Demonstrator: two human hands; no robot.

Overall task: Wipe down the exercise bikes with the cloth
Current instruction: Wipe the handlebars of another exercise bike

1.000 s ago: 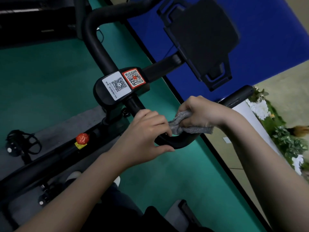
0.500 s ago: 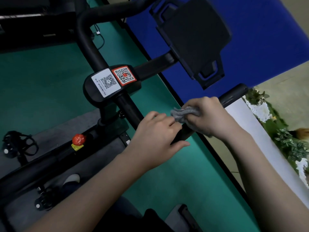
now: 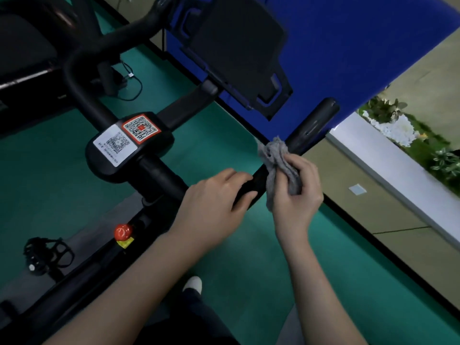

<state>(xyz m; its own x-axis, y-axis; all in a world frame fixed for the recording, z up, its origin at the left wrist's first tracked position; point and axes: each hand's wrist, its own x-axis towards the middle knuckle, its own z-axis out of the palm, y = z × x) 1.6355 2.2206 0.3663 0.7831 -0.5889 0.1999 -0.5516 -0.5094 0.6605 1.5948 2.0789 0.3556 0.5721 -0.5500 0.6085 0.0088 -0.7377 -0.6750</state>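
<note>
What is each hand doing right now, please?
Left hand: grips the handlebar.
Right hand: holds the grey cloth.

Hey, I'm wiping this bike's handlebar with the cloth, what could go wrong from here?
1. The grey cloth is bunched up in your right hand, so little of it meets the handlebar. Patches may be missed.
2. Your left hand grips the bar, so the stretch beneath it may get skipped.
3. The QR stickers could scuff or lift at the edges if rubbed hard.
</note>
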